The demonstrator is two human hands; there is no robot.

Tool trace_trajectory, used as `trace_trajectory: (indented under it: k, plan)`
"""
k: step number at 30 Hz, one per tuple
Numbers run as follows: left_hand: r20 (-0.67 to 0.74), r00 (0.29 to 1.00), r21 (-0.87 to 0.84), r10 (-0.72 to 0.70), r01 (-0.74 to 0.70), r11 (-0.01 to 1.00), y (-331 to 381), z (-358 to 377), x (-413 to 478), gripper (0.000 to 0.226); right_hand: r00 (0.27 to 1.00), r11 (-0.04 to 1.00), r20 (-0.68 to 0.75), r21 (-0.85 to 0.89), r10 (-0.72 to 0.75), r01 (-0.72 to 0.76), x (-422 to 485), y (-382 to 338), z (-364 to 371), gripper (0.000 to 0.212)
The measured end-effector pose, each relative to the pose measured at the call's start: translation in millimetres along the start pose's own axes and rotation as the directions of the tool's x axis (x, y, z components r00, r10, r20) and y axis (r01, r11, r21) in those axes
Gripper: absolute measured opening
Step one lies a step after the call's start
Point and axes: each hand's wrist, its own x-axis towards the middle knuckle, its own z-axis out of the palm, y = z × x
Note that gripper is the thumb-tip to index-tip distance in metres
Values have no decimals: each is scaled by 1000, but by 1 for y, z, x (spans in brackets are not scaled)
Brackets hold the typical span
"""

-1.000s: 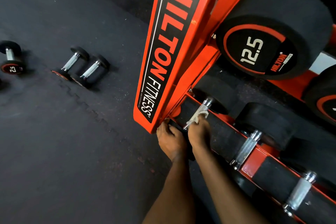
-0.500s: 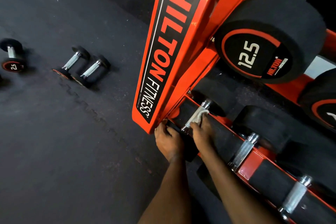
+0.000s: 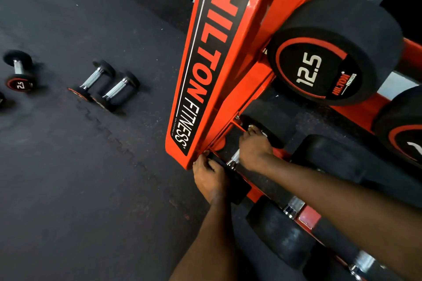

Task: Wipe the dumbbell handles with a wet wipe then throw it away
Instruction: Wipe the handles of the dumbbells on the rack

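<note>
Dull black rubber flooring (image 3: pixel 68 178) with a grainy, jigsaw-seamed texture fills the left of my feed. Three little dumbbells lie on it far left: a side-by-side pair (image 3: pixel 105 85) with ribbed chrome handles, and one marked 2.5 (image 3: pixel 19 70). On the right rises a glossy orange steel rack (image 3: pixel 258 29) with a black HILTON FITNESS decal (image 3: pixel 205 64). A fat, matte round-headed 12.5 dumbbell (image 3: pixel 331 52) sits on its upper tier.

On the bottom tier, hard against the rack's foot, lies the small racked dumbbell (image 3: pixel 271 118) I am working on. My right grip (image 3: pixel 255 148) is clenched over its handle (image 3: pixel 234 159), of which only a short bright stub shows at the near end. The wet wipe (image 3: pixel 253 126) is under those fingers, and just a white scrap peeks out by the fingertips at the far head. My left grip (image 3: pixel 210 178) has its fingers curled onto the near black head of the same dumbbell, just below the orange foot. Nearer to me, two more chrome handles (image 3: pixel 294 206) sit in padded black cradles.
</note>
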Motion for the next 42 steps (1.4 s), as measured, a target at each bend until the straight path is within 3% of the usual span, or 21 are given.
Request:
trace_trajectory:
  k: [2, 5, 7, 10, 14, 16, 18, 20, 23, 25, 28, 32, 36, 39, 42]
  plan:
    - [-4, 1000, 6, -3, 3, 1000, 0, 1, 0, 28, 999, 998, -9, 51, 33, -32, -2, -2, 1, 57]
    - [-7, 1000, 18, 12, -12, 1000, 2, 0, -2, 35, 971, 904, -178, 422, 160, -72, -24, -6, 28, 77]
    - [-16, 999, 16, 29, -28, 999, 2, 0, -2, 39, 942, 678, -227, 735, 247, 0, -36, -16, 45, 90]
    - [-11, 1000, 22, 25, -25, 999, 2, 1, -1, 41, 954, 268, -70, 963, 290, -11, -40, -35, 47, 96]
    - [-6, 999, 20, 39, -39, 999, 1, 0, -2, 40, 895, -55, 133, 991, 425, -121, -22, -51, 35, 93]
    - [-8, 999, 17, 38, -38, 999, 0, 1, -1, 40, 803, -355, 345, 917, 485, -180, -18, -59, 26, 86]
    - [-15, 999, 20, 42, -41, 999, -1, 1, -1, 40, 758, -633, 457, 770, 466, -76, -19, -61, 20, 70]
    - [-14, 999, 13, 40, -40, 999, -1, 2, -1, 40, 730, -750, 499, 661, 467, 28, -12, -49, 21, 43]
    - [-5, 999, 4, 33, -33, 999, 1, 3, -1, 40, 667, -827, 595, 559, 448, 57, 11, -25, 22, 24]
    - [-5, 999, 6, 37, -37, 999, 1, 2, -1, 40, 682, -882, 628, 469, 374, 53, 20, -19, 18, 10]
    - [-6, 999, 6, 38, -38, 999, 1, 1, 0, 40, 737, -858, 582, 514, 343, -6, 21, -19, 21, 13]
    - [4, 998, 13, 59, -59, 998, -2, 1, 1, 37, 731, -706, 559, 692, 391, -152, 8, -26, 39, 16]
    - [8, 996, 17, 85, -86, 996, -1, 2, 5, 34, 637, -354, 466, 884, 614, -305, -19, -24, 43, 11]
    - [13, 988, 71, 154, -154, 985, -3, 4, 8, 35, 649, -336, 423, 904, 632, -263, -54, -11, 36, 25]
    - [37, 974, 114, 225, -227, 967, -7, 1, 11, 33, 672, -239, 317, 948, 669, -210, -103, 3, 35, 31]
